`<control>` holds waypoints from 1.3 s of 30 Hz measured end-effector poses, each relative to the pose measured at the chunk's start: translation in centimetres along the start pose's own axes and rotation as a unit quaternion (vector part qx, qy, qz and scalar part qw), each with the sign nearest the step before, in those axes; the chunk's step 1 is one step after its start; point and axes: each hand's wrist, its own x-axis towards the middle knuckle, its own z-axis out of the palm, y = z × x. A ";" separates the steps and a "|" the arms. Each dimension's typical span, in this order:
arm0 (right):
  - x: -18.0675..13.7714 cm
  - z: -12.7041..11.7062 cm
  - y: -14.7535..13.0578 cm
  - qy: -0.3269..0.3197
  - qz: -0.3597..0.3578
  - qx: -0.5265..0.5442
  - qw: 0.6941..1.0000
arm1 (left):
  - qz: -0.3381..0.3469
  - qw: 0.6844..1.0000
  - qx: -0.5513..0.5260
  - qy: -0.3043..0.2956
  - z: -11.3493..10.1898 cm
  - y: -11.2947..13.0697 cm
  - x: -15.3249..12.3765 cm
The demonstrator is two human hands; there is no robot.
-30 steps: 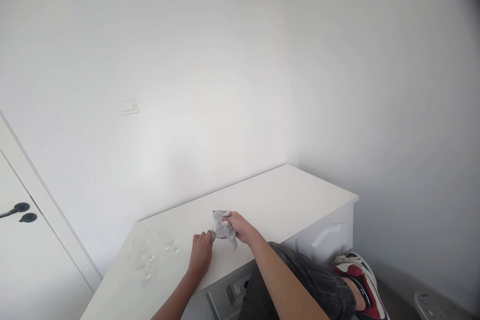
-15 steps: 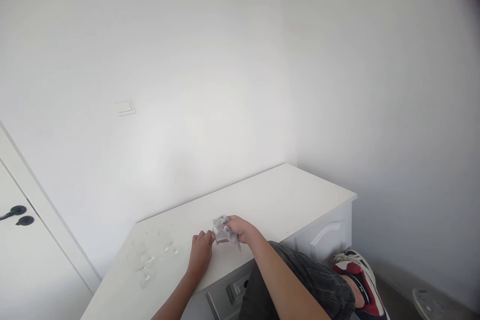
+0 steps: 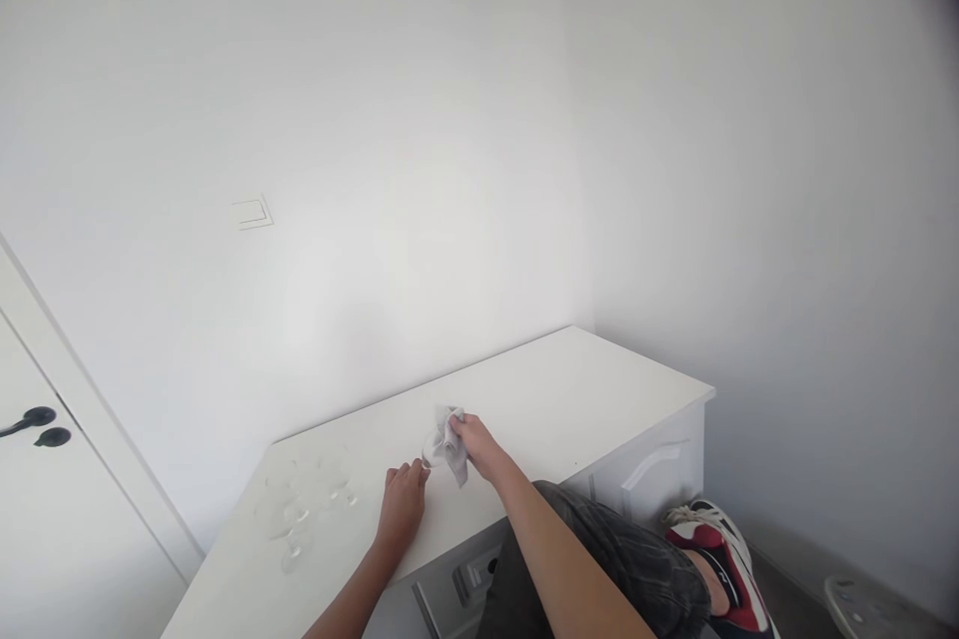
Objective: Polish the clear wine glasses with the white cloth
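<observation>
My right hand (image 3: 479, 446) is closed on a crumpled grey cloth (image 3: 453, 439) and presses it against a clear glass (image 3: 432, 450) standing on the white cabinet top (image 3: 569, 389). My left hand (image 3: 401, 507) rests on the top just left of it. Its fingers are curled, with the tips pinching the foot of that glass. The glass is almost see-through and partly hidden by the cloth.
Several more clear glasses (image 3: 296, 511) stand on the top's left part. A white wall with a switch (image 3: 251, 213) runs behind, and a door with a dark handle (image 3: 34, 419) is at the left. My knee (image 3: 621, 559) and shoe (image 3: 711, 544) are below the drawers.
My right hand has shifted the cloth slightly up and back around the glass. The left hand has stayed in place.
</observation>
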 end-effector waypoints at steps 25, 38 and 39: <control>-0.8 0.7 0.4 -0.002 -0.040 -0.349 0.936 | 0.092 0.996 -0.001 0.020 0.5 -0.8 -0.6; -2.2 0.8 -0.8 -0.121 -0.261 -0.354 0.890 | 0.061 0.998 -0.025 0.019 0.9 -1.3 -0.5; -2.3 0.8 -0.9 -0.138 -0.274 -0.370 0.877 | 0.063 0.997 -0.031 0.017 1.0 -1.3 -0.6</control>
